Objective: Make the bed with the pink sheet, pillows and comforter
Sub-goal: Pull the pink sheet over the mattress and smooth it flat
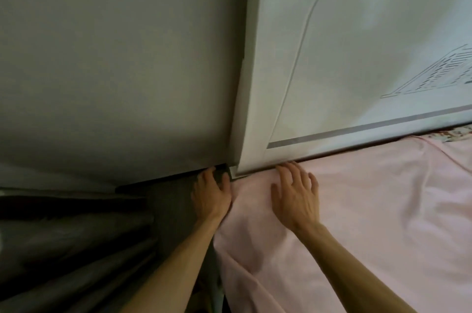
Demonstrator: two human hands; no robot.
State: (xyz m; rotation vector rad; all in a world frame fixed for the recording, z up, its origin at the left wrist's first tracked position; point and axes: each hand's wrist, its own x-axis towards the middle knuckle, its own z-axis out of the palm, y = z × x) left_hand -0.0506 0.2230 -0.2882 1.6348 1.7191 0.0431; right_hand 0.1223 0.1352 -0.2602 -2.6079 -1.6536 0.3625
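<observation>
The pink sheet (357,210) covers the mattress on the right half of the view, with soft wrinkles and a loose fold hanging at its left edge. My left hand (212,195) is at the bed's top-left corner, its fingers curled over the sheet's edge where it meets the white headboard (357,57). My right hand (297,195) lies flat on the sheet with fingers spread, fingertips against the base of the headboard. No pillows or comforter are in view.
A grey wall (115,69) fills the upper left. A dark gap and dark fabric (76,236) lie left of the bed. A strip of floral fabric (457,133) shows at the far right by the headboard.
</observation>
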